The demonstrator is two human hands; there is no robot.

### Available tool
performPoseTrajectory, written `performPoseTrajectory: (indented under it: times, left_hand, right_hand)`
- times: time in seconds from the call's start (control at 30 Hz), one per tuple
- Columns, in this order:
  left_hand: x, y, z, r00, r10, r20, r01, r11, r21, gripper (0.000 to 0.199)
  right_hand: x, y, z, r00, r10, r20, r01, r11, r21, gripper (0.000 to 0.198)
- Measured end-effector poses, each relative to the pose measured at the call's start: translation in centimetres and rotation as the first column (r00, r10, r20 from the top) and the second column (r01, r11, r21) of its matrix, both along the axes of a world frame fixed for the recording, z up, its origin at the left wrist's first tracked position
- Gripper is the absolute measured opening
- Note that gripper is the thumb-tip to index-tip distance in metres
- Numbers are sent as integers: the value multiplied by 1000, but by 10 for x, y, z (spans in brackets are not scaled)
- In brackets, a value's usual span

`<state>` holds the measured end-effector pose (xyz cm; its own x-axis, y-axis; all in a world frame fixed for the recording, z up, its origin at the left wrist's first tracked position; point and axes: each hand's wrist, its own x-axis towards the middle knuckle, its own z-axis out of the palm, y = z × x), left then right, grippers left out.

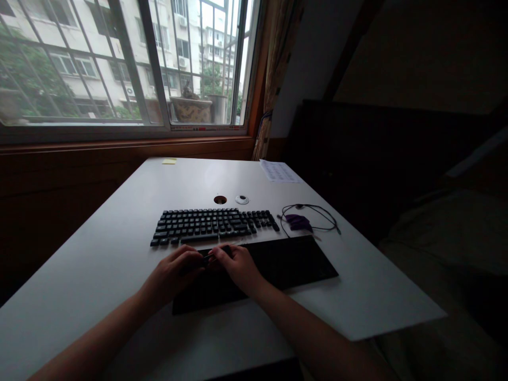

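Both hands meet over a flat black keyboard base (293, 263) that lies at a slant on the desk. My left hand (174, 270) is closed, its fingertips pinched together above the left part of the base. My right hand (238, 264) is closed too, thumb and finger brought against the left fingertips. A small dark piece shows between the two hands; its kind is too dim to tell. Just beyond them, black keycaps (198, 223) are laid out in keyboard order, with white desk showing between some of them.
A coiled black cable (331, 218) and a purple cloth-like thing (298, 222) lie right of the keycaps. Behind are a round desk hole (220, 200), a white round cover (242, 199), printed paper (280, 171) and a yellow note (169, 161). The white desk (87, 264) ends before a barred window.
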<state>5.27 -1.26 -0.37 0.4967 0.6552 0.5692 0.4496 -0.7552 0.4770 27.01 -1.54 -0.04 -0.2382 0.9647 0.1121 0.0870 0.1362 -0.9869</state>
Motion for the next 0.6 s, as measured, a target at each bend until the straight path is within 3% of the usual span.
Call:
performPoseTrajectory:
  times: [0.13,0.43,0.6]
  left_hand:
    - [2,-1,3,1000,-2,0,2,1000,-16,17]
    - [3,-4,3,1000,12,15,-11,1000,-22,14]
    - [6,-7,7,999,53,6,-53,999,11,13]
  right_hand:
    - [0,-1,1,1000,10,15,-10,1000,16,41]
    - [-1,0,0,989,66,-128,-82,989,-121,48]
    - [-2,-1,5,984,86,-154,-106,986,-127,50]
